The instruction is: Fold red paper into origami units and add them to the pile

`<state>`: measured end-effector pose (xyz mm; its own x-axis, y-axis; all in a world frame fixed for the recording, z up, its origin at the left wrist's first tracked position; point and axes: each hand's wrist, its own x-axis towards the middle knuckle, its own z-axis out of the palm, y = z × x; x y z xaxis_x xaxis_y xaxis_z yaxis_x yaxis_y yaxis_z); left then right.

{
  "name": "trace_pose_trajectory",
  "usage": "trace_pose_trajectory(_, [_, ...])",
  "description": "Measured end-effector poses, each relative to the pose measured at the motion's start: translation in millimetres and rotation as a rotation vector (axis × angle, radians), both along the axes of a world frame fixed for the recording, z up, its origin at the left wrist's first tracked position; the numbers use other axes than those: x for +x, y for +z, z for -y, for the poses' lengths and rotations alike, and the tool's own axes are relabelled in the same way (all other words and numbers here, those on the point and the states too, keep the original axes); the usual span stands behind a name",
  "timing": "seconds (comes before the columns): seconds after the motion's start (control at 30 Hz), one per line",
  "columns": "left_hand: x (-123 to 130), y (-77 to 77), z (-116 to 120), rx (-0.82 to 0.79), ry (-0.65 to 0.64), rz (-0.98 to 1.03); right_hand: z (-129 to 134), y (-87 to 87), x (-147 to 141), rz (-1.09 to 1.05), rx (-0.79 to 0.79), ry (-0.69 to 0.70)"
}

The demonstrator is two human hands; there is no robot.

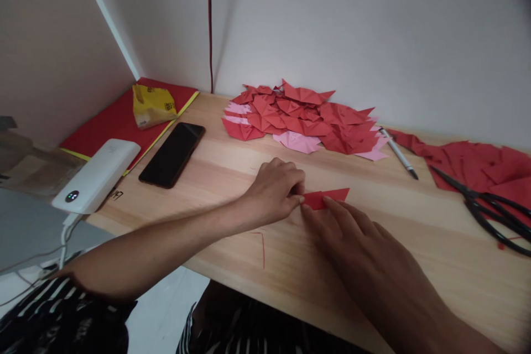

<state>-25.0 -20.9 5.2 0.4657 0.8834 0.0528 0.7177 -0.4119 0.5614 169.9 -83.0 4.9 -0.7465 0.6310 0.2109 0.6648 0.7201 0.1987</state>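
A small folded piece of red paper lies on the wooden table, with one pointed end showing to the right. My left hand is closed, its thumb and finger pinching the paper's left end. From the right, my right hand holds the same paper, the thumb at its near edge and the fingertips pressed on top. Part of the paper is hidden under my fingers. Behind my hands sits a heap of folded red paper pieces, with pink paper pieces among them.
On the left are a black phone, a white power bank with a cable, and a yellow packet on a red sheet. A pen, black scissors and loose red paper lie to the right.
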Motion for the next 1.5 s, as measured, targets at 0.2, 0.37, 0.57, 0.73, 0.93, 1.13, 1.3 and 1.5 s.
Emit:
trace_pose_trajectory(0.2, [-0.4, -1.1, 0.1, 0.017, -0.003, 0.012, -2.5, -1.0, 1.2, -0.032, -0.012, -0.003])
trace_pose_trajectory(0.37, [-1.2, -1.2, 0.9, 0.017, -0.011, 0.006, -1.0, -2.4, 4.1, -0.045, 0.005, 0.026])
trace_pose_trajectory(0.57, [-1.6, -3.4, 3.0, 0.044, -0.005, 0.026, -5.3, -0.3, 0.1, -0.038, -0.031, -0.002])
trace_pose_trajectory(0.73, [-1.7, -4.4, 4.7, 0.066, 0.001, 0.041, -11.3, 1.6, -3.5, -0.043, -0.098, -0.091])
trace_pose_trajectory(0.93, [-2.3, -5.1, 3.6, 0.061, 0.005, 0.049, -15.2, 3.3, -3.1, -0.044, -0.098, -0.145])
trace_pose_trajectory(1.13, [-3.4, -4.8, 2.9, 0.063, -0.023, 0.010, -16.2, 4.6, -2.8, -0.046, -0.076, -0.140])
trace_pose_trajectory(1.3, [-0.3, -3.8, 7.0, 0.117, -0.019, -0.041, -21.1, 3.0, -0.1, -0.097, -0.082, -0.166])
trace_pose_trajectory(1.5, [4.9, -10.1, 11.1, 0.239, -0.045, -0.087, -20.7, 2.1, 4.0, -0.112, -0.100, -0.186])
